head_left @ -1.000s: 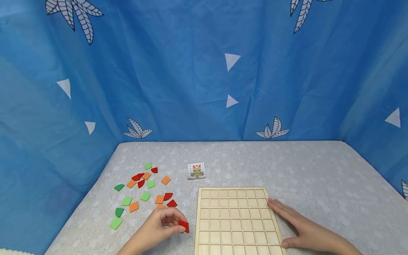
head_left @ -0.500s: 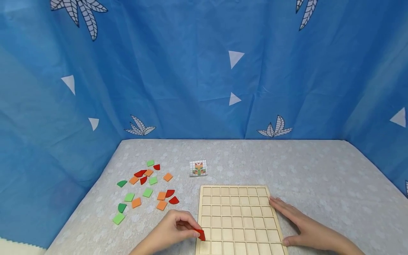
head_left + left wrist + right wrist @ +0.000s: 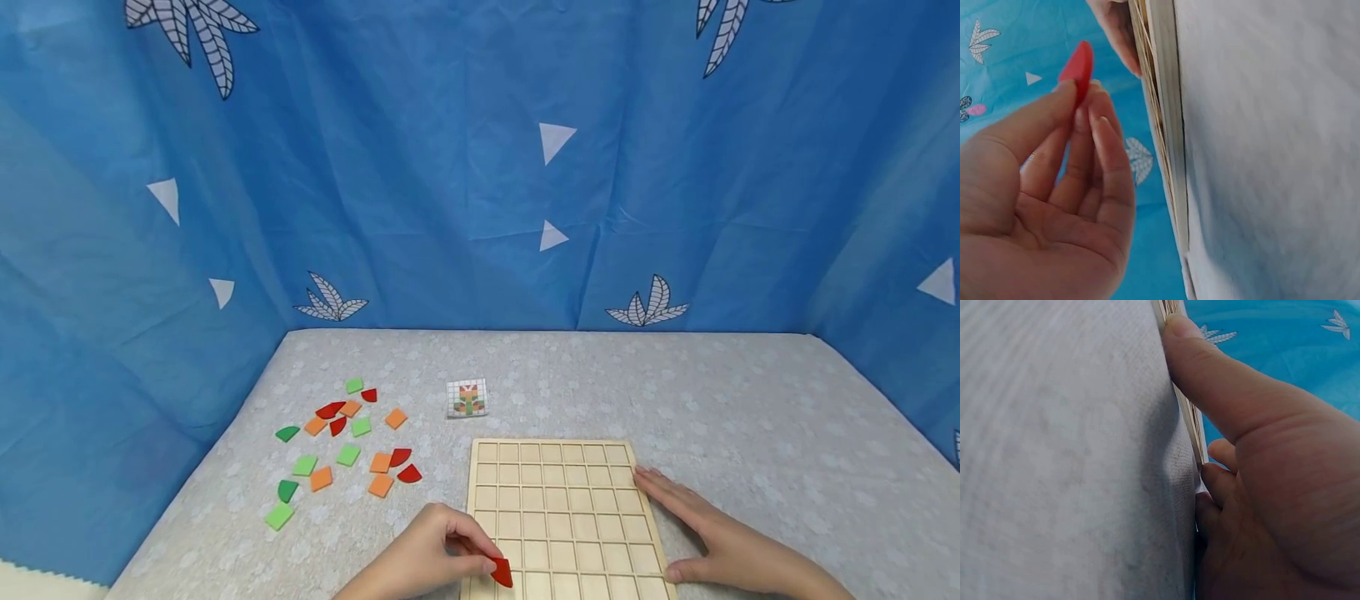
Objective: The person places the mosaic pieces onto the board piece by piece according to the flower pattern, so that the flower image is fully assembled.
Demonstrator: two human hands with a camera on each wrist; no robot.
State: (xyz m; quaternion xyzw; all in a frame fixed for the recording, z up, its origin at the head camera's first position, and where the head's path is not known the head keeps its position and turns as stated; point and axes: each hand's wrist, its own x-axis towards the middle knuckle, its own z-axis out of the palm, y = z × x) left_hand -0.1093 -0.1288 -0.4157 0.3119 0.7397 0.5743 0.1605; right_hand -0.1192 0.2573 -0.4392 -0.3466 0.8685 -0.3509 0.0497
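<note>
Between thumb and fingertips my left hand (image 3: pixel 442 554) pinches a red quarter-circle tile (image 3: pixel 502 572). In the head view the tile overlaps the lower left cells of a wooden grid board (image 3: pixel 537 500). The left wrist view shows the red tile (image 3: pixel 1079 69) held up at the fingertips, apart from the board's edge (image 3: pixel 1169 125). My right hand (image 3: pixel 708 533) rests along the board's right side, thumb and fingertips touching its edge. In the right wrist view the right thumb (image 3: pixel 1210 369) lies against that edge. The board's near edge is cut off by the frame.
Loose tiles lie left of the board: orange squares (image 3: pixel 381 485), light green squares (image 3: pixel 280 516), red quarter-circles (image 3: pixel 409 473) and dark green ones (image 3: pixel 287 491). A small pattern card (image 3: pixel 467 398) sits behind the board. Blue curtain (image 3: pixel 420 167) surrounds the grey tablecloth (image 3: pixel 750 417).
My left hand has carried the red tile rightward, from beside the board to over its lower left cells. The right hand stays at the board's right edge. The head view has shifted slightly.
</note>
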